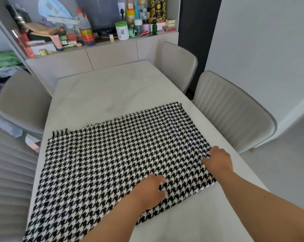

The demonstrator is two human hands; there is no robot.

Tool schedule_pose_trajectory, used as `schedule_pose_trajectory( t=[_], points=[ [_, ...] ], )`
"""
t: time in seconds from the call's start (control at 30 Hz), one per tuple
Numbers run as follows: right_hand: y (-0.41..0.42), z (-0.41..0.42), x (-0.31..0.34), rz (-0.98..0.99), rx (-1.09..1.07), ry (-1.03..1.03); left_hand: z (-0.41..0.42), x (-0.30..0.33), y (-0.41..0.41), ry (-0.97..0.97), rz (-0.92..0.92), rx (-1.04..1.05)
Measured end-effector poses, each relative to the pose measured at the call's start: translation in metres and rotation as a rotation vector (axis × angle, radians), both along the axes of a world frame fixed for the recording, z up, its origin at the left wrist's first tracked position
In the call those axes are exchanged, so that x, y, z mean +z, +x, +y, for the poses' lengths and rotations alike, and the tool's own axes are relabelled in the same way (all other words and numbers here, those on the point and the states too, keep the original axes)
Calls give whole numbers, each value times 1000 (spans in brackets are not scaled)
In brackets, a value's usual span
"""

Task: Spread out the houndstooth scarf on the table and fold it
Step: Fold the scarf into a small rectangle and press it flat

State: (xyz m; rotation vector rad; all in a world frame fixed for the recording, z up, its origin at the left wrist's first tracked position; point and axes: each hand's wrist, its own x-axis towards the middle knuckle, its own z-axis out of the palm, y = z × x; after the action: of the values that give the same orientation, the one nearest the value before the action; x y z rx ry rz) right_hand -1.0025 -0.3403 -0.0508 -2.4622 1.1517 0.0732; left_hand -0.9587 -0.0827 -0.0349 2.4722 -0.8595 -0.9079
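- While both hands work the near right corner, houndstooth scarf (112, 163) lies flat on pale table (112, 88), fringe along far edge, near-left end running off frame, poss. over table edge.
- Left hand (150, 191): on the cloth nr its front edge, fingers curled into the weave; looks like a pinch, though can't confirm what's under the palm.
- Right hand (217, 161): at scarf's right edge, fingers bent down onto cloth, prob. gripping that edge. Hands apart, not touching.
- Surrounds: grey chairs (235, 116) each side, cluttered shelf (95, 42) w/ bottles beyond.
- Risk 1: overhanging left end could drag the lot off when corner is lifted; smooth tabletop, little friction.
- Risk 2: lifting only one corner gives a skewed fold, edges misaligned.
- Risk 3: fringe may snag or bunch under fold.
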Motion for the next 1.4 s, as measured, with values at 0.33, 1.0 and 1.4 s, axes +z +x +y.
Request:
schedule_pose_trajectory(
  t=[0.33,1.0,1.4],
  points=[
    [17,-71,-8,277,167,84,-76,-24,16,159,95,48],
    [69,-70,8,177,-132,1245,-166,-16,-27,-100,-188,290],
    [88,-69,16,-10,-186,1202,-132,7,24,-501,724,1086]
  ],
)
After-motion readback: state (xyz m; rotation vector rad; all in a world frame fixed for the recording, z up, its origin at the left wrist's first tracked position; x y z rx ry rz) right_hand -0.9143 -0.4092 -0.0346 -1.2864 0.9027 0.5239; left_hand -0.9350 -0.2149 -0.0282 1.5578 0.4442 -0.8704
